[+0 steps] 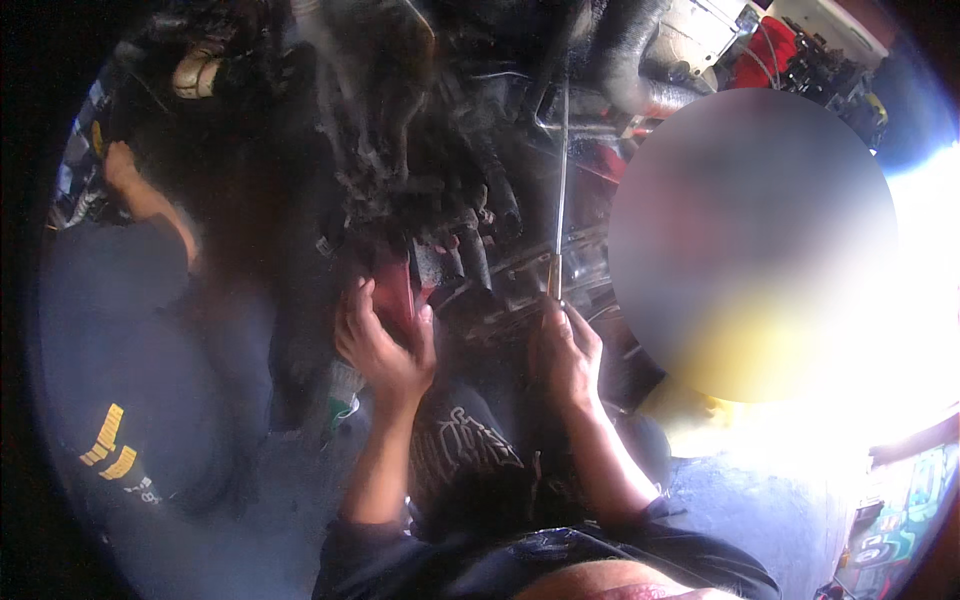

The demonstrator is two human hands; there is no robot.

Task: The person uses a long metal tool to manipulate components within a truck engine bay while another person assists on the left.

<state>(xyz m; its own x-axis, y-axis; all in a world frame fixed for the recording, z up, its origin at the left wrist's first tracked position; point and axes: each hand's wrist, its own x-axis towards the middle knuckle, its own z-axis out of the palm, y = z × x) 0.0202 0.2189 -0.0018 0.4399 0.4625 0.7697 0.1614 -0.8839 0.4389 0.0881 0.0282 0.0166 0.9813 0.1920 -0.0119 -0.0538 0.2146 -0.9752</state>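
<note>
A red part [395, 290] hangs at the lower edge of dark, greasy machinery [375, 150]. My left hand [388, 350] cups it from below, with thumb and fingers on either side; how firmly they grip is hard to see. Further right, my right hand [570, 360] is closed around the lower end of a long thin metal rod [562, 170]. That rod stands nearly upright and has a thicker, brass-coloured section just above my fingers. Its upper end runs in among the dark pipes, where its tip cannot be made out.
On the left, another person in dark clothing [150, 330] reaches a hand [122, 165] up to the machinery. A blurred shape [750, 240] covers much of the right side, beside strong glare. Thick hoses [630, 60] and a red piece [765, 52] are at the upper right.
</note>
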